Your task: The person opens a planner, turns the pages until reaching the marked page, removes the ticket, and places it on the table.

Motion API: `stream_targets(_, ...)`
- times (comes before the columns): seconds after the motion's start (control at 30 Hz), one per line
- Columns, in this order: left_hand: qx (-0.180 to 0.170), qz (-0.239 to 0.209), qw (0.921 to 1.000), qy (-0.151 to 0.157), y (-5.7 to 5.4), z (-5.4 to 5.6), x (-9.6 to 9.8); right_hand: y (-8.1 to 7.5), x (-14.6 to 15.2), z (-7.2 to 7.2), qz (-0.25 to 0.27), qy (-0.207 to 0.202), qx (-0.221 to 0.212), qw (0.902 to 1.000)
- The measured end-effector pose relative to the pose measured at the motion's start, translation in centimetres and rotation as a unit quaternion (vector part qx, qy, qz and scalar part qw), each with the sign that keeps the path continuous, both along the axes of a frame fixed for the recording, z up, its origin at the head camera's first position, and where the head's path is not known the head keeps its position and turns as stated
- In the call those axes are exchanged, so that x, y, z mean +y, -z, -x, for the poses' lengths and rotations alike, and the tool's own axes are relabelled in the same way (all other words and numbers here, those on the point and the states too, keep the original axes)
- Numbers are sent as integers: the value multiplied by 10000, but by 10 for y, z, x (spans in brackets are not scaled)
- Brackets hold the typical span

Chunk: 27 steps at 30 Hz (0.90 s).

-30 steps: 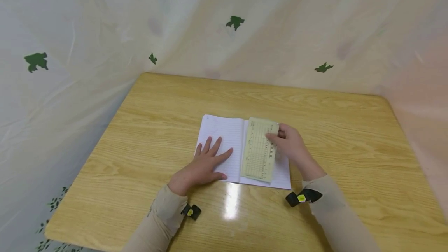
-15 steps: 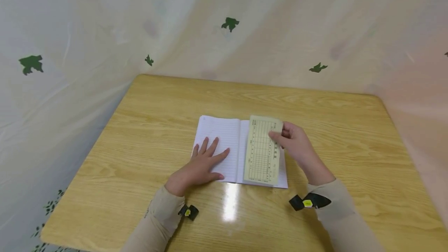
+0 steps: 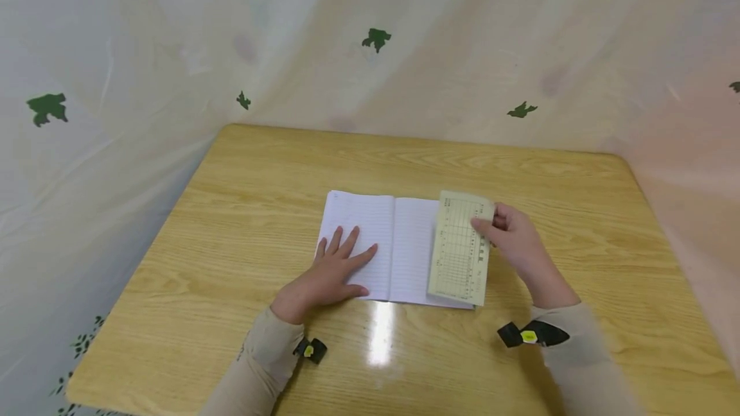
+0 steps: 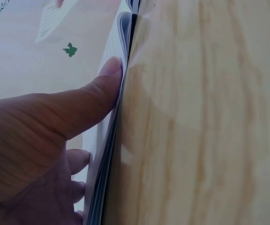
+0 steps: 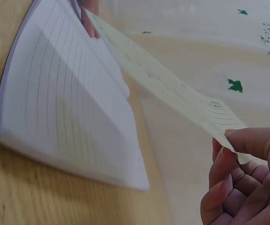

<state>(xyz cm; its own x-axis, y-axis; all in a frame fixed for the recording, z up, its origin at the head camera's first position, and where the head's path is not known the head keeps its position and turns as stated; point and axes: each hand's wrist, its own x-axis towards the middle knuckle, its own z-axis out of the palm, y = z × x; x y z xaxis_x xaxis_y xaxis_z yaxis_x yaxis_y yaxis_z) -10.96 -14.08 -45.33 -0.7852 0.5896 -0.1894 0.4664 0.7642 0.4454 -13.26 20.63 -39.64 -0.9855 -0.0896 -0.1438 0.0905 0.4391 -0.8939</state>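
An open lined notebook point(image 3: 412, 249) lies on the wooden table, its spine running away from me. My left hand point(image 3: 329, 275) rests with spread fingers on the left page; in the left wrist view its thumb point(image 4: 108, 77) lies along the page's near edge. Between thumb and fingers, my right hand point(image 3: 517, 246) pinches the right edge of a pale yellow printed form slip point(image 3: 459, 249). The slip overlaps the right part of the right page in the head view. From the right wrist view, the slip point(image 5: 158, 79) is raised above the notebook point(image 5: 74, 108).
The wooden table point(image 3: 277, 159) has rounded corners and stands against a pale curtain point(image 3: 451, 50) with green bird shapes. Another curtain side hangs along the table's left edge. A bright light reflection shows on the tabletop in front of the notebook.
My right hand has moved right with the yellow slip, from beside the notebook's spine to its right edge, uncovering more of the right page. The left hand has stayed on the left page.
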Motion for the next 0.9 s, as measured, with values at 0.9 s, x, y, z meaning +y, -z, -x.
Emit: stream_targets(0.9, -4, 59, 10000, -50, 1, 0, 1, 46, 63, -8, -2684, 44, -112, 9632)
